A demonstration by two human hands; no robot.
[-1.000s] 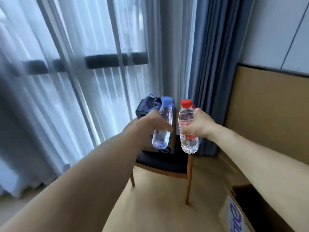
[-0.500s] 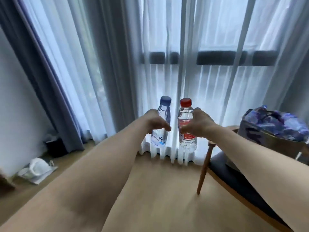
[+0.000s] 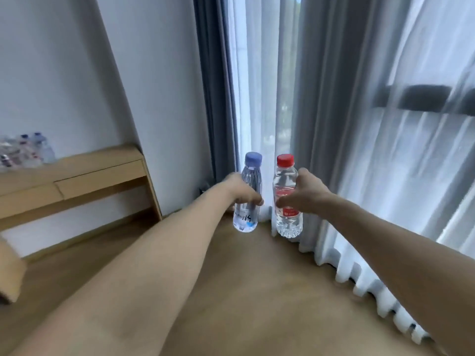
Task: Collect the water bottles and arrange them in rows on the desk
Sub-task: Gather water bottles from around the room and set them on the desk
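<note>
My left hand (image 3: 240, 190) grips a clear water bottle with a blue cap (image 3: 247, 196), held upright in front of me. Right beside it, my right hand (image 3: 304, 195) grips a clear bottle with a red cap and red label (image 3: 285, 191), also upright. Both are carried at arm's length above the wooden floor. At the far left stands a light wooden desk (image 3: 77, 173) against the white wall. Several water bottles (image 3: 24, 150) stand grouped on its top, blurred.
Grey and sheer white curtains (image 3: 359, 124) hang along the window on the right, reaching the floor. A tan cardboard box corner (image 3: 10, 273) shows at the left edge. Wooden floor (image 3: 257, 291) stretches between me and the desk.
The view has swung left, away from the chair with the bottle pack, past the window, until the desk came into sight. Both hands still hold their bottles side by side.
</note>
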